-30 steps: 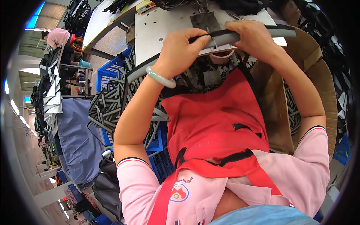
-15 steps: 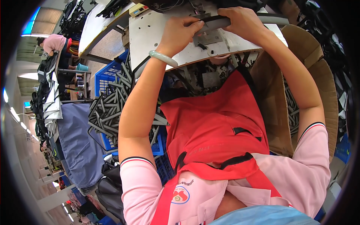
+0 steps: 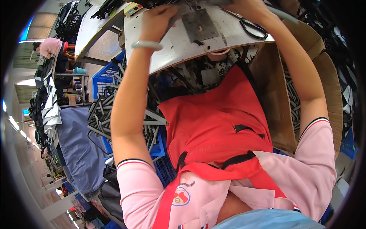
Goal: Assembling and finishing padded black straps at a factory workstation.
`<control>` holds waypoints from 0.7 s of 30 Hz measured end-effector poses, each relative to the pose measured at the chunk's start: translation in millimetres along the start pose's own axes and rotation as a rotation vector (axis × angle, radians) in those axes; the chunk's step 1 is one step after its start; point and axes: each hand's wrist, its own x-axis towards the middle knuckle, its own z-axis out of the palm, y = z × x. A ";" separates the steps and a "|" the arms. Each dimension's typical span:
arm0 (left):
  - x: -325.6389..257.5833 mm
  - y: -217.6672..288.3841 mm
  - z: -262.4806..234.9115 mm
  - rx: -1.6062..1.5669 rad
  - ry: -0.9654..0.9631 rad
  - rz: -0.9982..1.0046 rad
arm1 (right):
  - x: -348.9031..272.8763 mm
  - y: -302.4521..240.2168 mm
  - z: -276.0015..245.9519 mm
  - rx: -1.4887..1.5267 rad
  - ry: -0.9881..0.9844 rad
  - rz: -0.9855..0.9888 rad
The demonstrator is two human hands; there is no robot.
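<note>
My left hand (image 3: pixel 158 20) is blurred above the left part of the white worktable, closed on a grey strip with black edging (image 3: pixel 172 23) that runs down along its palm. Near the top edge, my right hand (image 3: pixel 246 8) is closed too, its fingertips partly cut off. A grey padded strip end (image 3: pixel 283 14) juts out past my right wrist. Between the hands lies the metal plate of a sewing machine (image 3: pixel 200 26), and the machine's head is mostly out of view. A black cord loop (image 3: pixel 254 30) hangs on the table below my right hand.
Blue plastic crates (image 3: pixel 102 82) heaped with grey strips (image 3: pixel 105 114) stand left of my lap. On the right is an open cardboard box (image 3: pixel 270 87) with more strips. A red apron (image 3: pixel 221 126) covers my lap. Another person (image 3: pixel 51 47) bends over at the far left.
My left hand has moved left and up, and my right hand up, uncovering the metal plate. The grey strip no longer spans the plate in front. The black loop now shows on the table.
</note>
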 end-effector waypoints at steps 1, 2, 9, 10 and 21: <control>-7.4 2.8 -8.9 -0.007 -0.007 0.007 | -12.2 4.6 -15.9 -0.069 -0.146 0.055; -19.0 5.2 -18.8 0.094 -0.051 -0.072 | -23.9 33.4 3.8 -0.083 -0.097 0.047; -77.9 8.1 1.0 0.079 -0.204 -0.297 | -50.2 109.6 74.4 -0.071 -0.131 0.211; -74.3 8.9 13.1 0.043 -0.227 -0.255 | -42.4 122.8 79.0 -0.044 -0.074 0.170; -77.5 24.1 38.4 0.078 -0.276 -0.296 | -129.9 -80.7 41.9 0.183 -0.137 -0.579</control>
